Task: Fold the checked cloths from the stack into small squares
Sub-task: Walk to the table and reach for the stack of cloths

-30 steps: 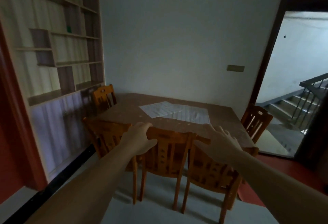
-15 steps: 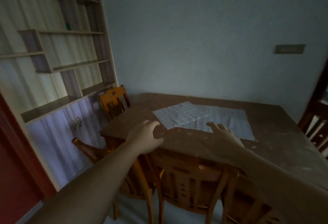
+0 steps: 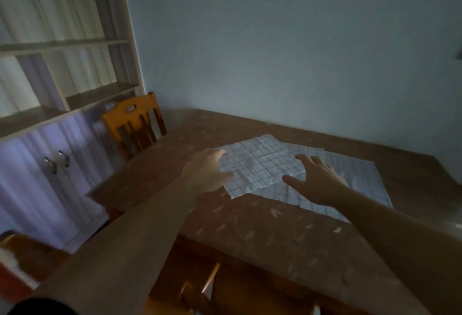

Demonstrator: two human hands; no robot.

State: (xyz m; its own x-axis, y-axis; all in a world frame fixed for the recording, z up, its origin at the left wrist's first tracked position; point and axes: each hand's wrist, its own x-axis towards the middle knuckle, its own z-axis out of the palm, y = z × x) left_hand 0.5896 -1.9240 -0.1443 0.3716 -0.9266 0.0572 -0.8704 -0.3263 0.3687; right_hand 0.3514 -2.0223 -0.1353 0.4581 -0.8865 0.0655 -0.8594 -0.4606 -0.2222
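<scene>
Head view: checked cloths [image 3: 265, 164] between spread fingers [image 3: 303, 158] (flat)

Both arms reach forward, left hand [image 3: 208, 172] loosely curled, right hand [image 3: 317, 179] with fingers [image 3: 303, 158] spread.

One head-worn view looks forward and down, close over the table [image 3: 262, 234]; somewhat blurred, perhaps tilted.

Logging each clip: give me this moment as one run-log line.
stage: reaching | left hand: at the cloths' left edge, grip unclear | right hand: open over cloths | cloths: flat on table, unfolded
</scene>
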